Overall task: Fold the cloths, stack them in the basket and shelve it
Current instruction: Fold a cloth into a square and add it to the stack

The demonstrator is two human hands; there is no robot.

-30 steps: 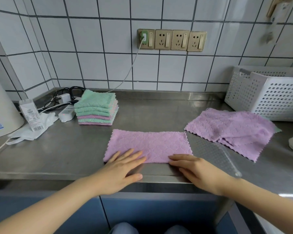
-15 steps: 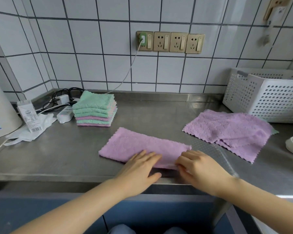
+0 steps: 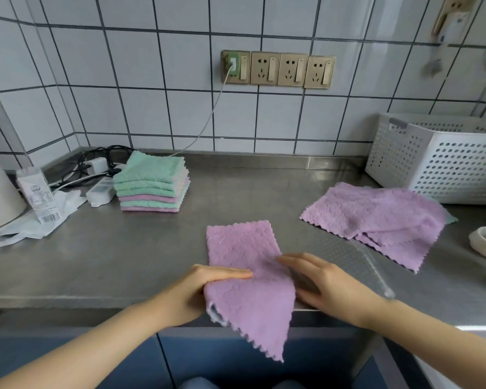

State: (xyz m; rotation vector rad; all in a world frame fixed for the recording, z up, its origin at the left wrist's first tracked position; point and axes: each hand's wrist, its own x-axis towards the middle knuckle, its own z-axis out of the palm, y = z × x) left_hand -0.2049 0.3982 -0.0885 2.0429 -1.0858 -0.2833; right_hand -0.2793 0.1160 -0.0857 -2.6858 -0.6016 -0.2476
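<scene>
Overhanging steel counter: fluffy zigzag-edged purple cloth

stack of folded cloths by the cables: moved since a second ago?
No. The folded stack sits in the same spot beside the power strip and cables.

small carton, printed label and barcode, text too small to read

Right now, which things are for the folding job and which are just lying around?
For the job: purple cloth under both hands, unfolded purple cloths, folded stack, white basket.

Just lying about: carton, plastic bag, chargers and cables, wall sockets.
</scene>
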